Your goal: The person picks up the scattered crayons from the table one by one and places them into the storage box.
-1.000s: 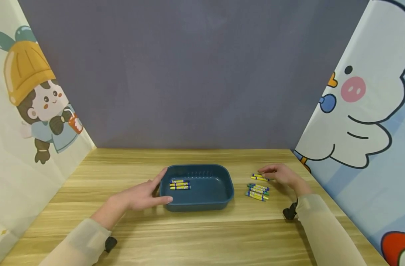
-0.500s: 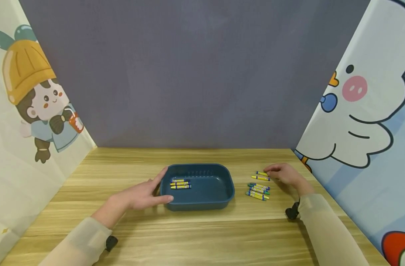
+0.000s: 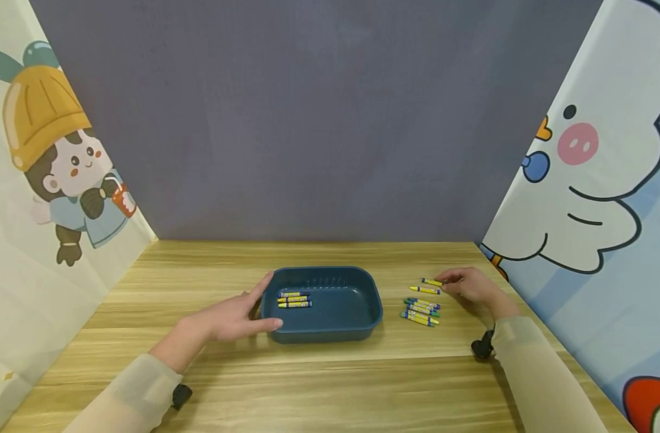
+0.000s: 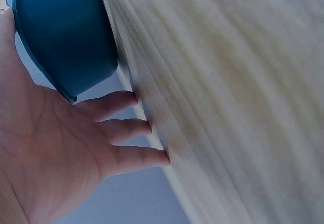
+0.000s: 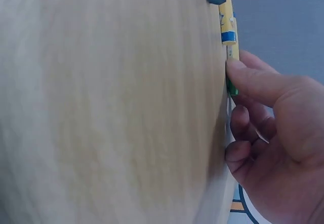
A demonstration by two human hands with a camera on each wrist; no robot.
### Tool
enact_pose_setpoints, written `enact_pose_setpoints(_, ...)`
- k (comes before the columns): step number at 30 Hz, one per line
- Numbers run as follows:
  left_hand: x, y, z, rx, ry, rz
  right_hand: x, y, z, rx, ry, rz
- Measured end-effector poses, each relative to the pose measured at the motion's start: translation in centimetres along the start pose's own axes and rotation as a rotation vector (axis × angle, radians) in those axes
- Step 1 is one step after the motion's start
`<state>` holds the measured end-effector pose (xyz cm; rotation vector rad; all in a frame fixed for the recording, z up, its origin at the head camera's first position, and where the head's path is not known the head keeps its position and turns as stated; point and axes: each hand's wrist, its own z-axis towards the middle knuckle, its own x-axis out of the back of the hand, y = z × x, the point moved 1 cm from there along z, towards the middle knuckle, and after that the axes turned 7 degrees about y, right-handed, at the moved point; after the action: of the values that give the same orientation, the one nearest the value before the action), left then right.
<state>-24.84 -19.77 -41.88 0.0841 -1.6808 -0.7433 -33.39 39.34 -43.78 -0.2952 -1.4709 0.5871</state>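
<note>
My left hand (image 3: 229, 317) spans the left end of a dark blue rectangular tray (image 3: 330, 338), its thumb and index finger spread along the rim. In the left wrist view its other fingers (image 4: 136, 157) are straight, tips on the table. Three yellow-wrapped crayons lie side by side inside the tray at its left (image 3: 294, 305). At the right, my right hand (image 3: 470, 285) pinches the end of a yellow-wrapped crayon (image 3: 432, 282) between thumb and fingers. The right wrist view shows this crayon's green tip (image 5: 233, 88) under the thumb. Another yellow crayon (image 3: 425, 290) lies just in front.
A group of several crayons (image 3: 420, 313), some with green or blue ends, lies on the wooden table (image 3: 330, 391) right of the tray. A grey panel (image 3: 319, 120) closes the back, and printed panels stand on both sides.
My right hand has drawn the pinched crayon to the right, apart from the yellow crayon it lay beside. My left hand and the tray have stayed in place.
</note>
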Motion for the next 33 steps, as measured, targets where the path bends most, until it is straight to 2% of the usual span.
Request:
enact_pose_setpoints(6, 0.0, 0.1, -0.1, -0.014, 0.011, -0.003, 0.1, -0.3, -0.3, 0.017, 0.021, -0.033)
enact_pose_setpoints(11, 0.1, 0.2, -0.1, -0.018, 0.012, 0.001, 0.1, -1.7, -0.3, 0.014, 0.019, -0.03)
enact_pose_setpoints(18, 0.1, 0.2, -0.1, -0.022, 0.009, -0.005, -0.2, -5.7, 0.1, 0.061, 0.024, 0.022)
enact_pose_setpoints(23, 0.0, 0.2, -0.1, -0.013, 0.013, 0.002, -0.7, -9.3, 0.1, 0.106, 0.011, 0.086)
enact_pose_setpoints(28, 0.0, 0.1, -0.1, -0.005, 0.011, 0.007, -1.3, -13.1, -0.2, 0.173, -0.025, 0.143)
enact_pose_setpoints(33, 0.0, 0.1, -0.2, 0.005, 0.005, 0.005, -2.5, -16.0, -0.3, 0.242, -0.046, 0.17)
